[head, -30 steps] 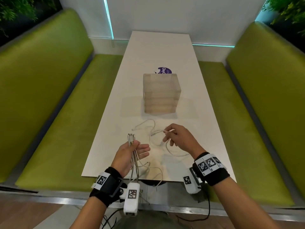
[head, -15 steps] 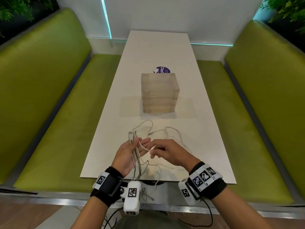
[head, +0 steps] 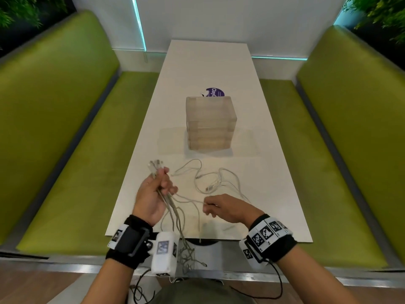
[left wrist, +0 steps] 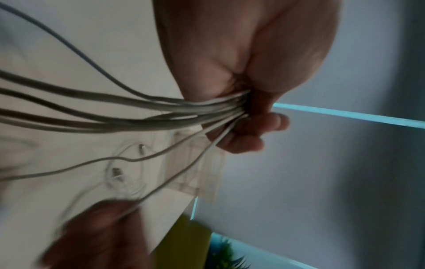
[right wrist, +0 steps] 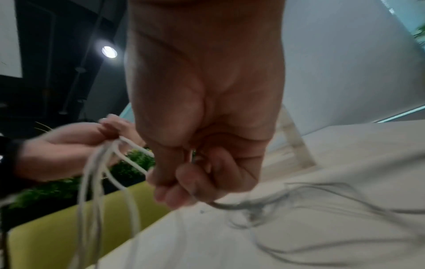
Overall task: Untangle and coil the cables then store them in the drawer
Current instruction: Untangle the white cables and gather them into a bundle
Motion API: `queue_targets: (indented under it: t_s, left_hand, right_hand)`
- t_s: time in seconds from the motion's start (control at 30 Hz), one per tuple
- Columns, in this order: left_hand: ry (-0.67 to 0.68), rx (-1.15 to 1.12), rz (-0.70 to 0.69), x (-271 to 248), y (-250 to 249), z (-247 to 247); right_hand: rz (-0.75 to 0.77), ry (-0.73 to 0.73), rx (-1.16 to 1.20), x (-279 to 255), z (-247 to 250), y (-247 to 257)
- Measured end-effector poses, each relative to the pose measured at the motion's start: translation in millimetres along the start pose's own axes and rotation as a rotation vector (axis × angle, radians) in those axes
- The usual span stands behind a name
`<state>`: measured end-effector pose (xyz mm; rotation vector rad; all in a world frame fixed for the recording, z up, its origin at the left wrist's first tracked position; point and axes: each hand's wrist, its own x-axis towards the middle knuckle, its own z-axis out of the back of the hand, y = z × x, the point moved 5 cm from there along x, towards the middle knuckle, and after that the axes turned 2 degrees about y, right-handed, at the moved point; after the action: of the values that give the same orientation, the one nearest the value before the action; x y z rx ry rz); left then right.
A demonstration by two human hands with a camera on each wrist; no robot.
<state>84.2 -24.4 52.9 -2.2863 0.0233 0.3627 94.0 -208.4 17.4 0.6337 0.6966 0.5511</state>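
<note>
Only readable text: "Clay" in white letters on a purple round sticker (head: 215, 93) on the counter (head: 258, 119), just behind the clear drawer box (head: 210, 122). The word runs sideways and the box cuts off the rest, so further letters can't be read; smaller print under it is too blurred.

Wrist bands (head: 266, 234) carry black-and-white square code markers, no letters or numbers. The white camera unit (head: 163, 252) at the left wrist has one such marker too, blurred.

Left and right wrist views: nothing legible, both are motion-blurred.
</note>
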Motion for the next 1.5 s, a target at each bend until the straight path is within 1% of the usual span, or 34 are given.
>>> queue_targets:
  t_s: [0.03,0.1,0.17,0.2,0.23,0.3,0.37,0.43,0.5,0.57,0.63,0.73,0.8,0.87,0.93,0.97,1.0,1.03,1.1,1.17,1.23,1.33,1.4,1.5]
  left_hand:
    - [-0.014,-0.039,-0.033,2.4,-12.2,5.3]
    - [-0.052,-0.08,-0.112,6.5,-37.4,20.0]
    - [-0.094,-0.068,-0.19,9.5,-53.5,36.3]
    - [-0.113,-0.053,-0.203,10.5,-54.1,41.3]
    - [-0.127,-0.032,-0.193,11.0,-49.0,43.0]
    - [-0.118,0.015,-0.119,12.0,-25.7,36.9]
    - [-0.064,0.102,-0.013,8.7,2.0,17.7]
    - [0.023,0.213,0.054,2.5,23.1,-4.8]
    - [0.116,0.285,0.067,-2.6,35.0,-21.3]
    - [0.188,0.294,0.061,-5.3,39.4,-28.3]
    - [0.214,0.329,0.041,-5.3,37.8,-29.0]
    - [0.155,0.43,0.006,-6.7,32.1,-28.5]
    - [0.088,0.43,0.007,-6.2,29.3,-25.6]
    - [0.036,0.341,0.008,-4.7,23.9,-20.9]
    - [-0.01,0.22,-0.002,-2.0,13.0,-14.5]
    - [-0.028,0.177,-0.014,-0.8,6.2,-10.6]
    - [-0.041,0.149,-0.033,0.1,-1.8,-7.1]
    - [-0.059,0.129,-0.062,1.0,-10.7,-3.0]
    - [-0.113,0.088,-0.129,2.3,-27.1,10.0]
    - [-0.162,0.057,-0.158,3.7,-36.7,23.5]
    - [-0.18,0.085,-0.151,6.2,-35.1,30.6]
    - [-0.17,0.294,-0.072,5.8,-13.3,22.0]
    - [-0.11,0.451,-0.013,3.0,7.1,6.3]
    - [0.022,0.573,0.007,-2.5,29.2,-18.2]
  right_hand:
    - [-0.034,0.012,-0.012,-1.9,1.9,-11.7]
    - [-0.096,-0.009,0.004,-7.6,8.3,-35.8]
    - [-0.102,-0.055,0.028,-13.6,17.9,-45.0]
    - [-0.076,-0.1,0.063,-16.1,23.9,-41.9]
    - [-0.038,-0.16,0.127,-17.4,29.7,-35.1]
    - [0.052,-0.274,0.294,-19.2,39.1,-12.8]
    - [0.128,-0.327,0.39,-17.5,42.0,12.5]
    - [0.166,-0.338,0.376,-12.9,38.8,31.3]
    - [0.146,-0.33,0.313,-6.9,33.5,39.8]
    - [0.106,-0.308,0.303,-1.6,28.5,39.6]
    - [0.07,-0.286,0.348,1.0,25.0,37.6]
    - [0.063,-0.257,0.34,0.0,23.0,39.8]
    - [0.088,-0.221,0.274,-0.8,24.1,44.0]
    - [0.056,-0.123,0.105,-0.7,23.4,40.1]
    - [-0.028,0.021,-0.091,2.2,19.5,22.8]
    - [-0.074,0.061,-0.126,3.7,17.2,10.1]
    - [-0.114,0.06,-0.117,5.7,16.9,-2.9]
    - [-0.145,0.025,-0.092,6.5,18.6,-15.8]
    - [-0.189,-0.066,-0.022,5.2,26.0,-36.0]
    - [-0.199,-0.172,0.105,0.4,35.9,-46.1]
    - [-0.148,-0.267,0.182,-4.6,45.9,-42.3]
    - [-0.025,-0.328,0.196,-5.1,55.2,-17.7]
    - [0.044,-0.32,0.172,-3.3,56.3,4.6]
    - [0.103,-0.284,0.088,-0.8,55.0,32.6]
